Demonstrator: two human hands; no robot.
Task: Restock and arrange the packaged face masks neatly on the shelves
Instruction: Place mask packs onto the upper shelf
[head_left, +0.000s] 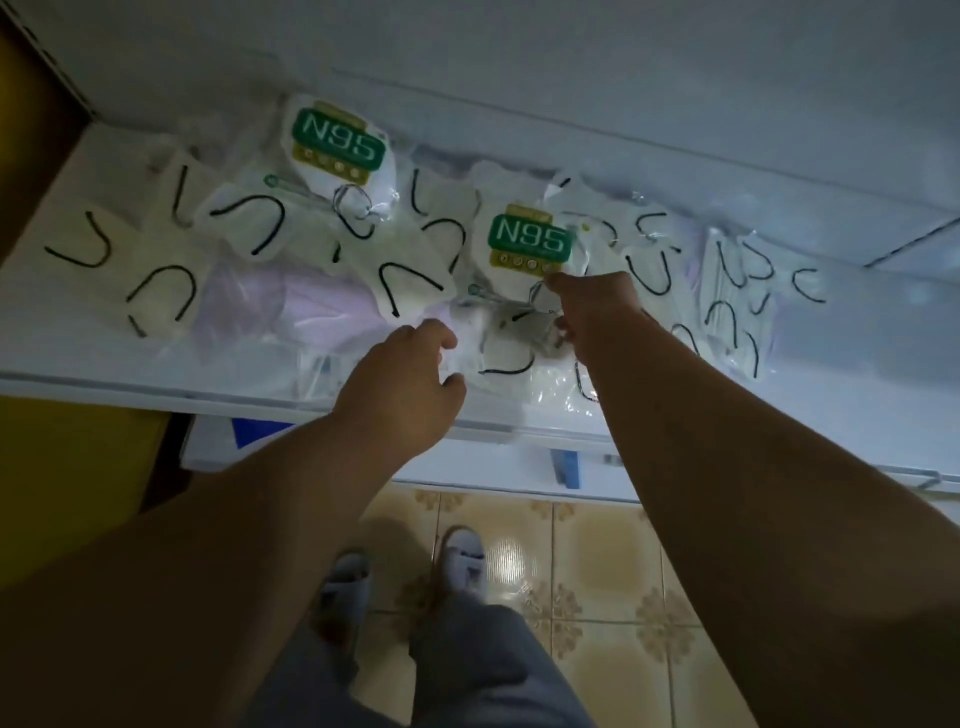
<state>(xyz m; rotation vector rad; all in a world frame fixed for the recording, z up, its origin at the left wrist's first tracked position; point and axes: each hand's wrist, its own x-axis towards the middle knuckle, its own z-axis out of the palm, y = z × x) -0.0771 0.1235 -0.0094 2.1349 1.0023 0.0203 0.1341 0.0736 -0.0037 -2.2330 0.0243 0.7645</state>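
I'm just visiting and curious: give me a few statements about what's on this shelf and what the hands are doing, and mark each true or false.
1. Two packs with a green N95 label lie on the shelf. True; the other label sits further back to the left.
2. The right hand reaches the nearer N95 pack. True; its fingers touch the pack's lower edge.
3. The left hand hangs by the person's side. False; it reaches onto the shelf's front, at the clear packs.
4. The mask packs stand in neat upright rows. False; they lie flat, overlapping at mixed angles.
5. The ear loops on the white masks are dark. True.
6. The floor is bare concrete. False; patterned tiles show below.
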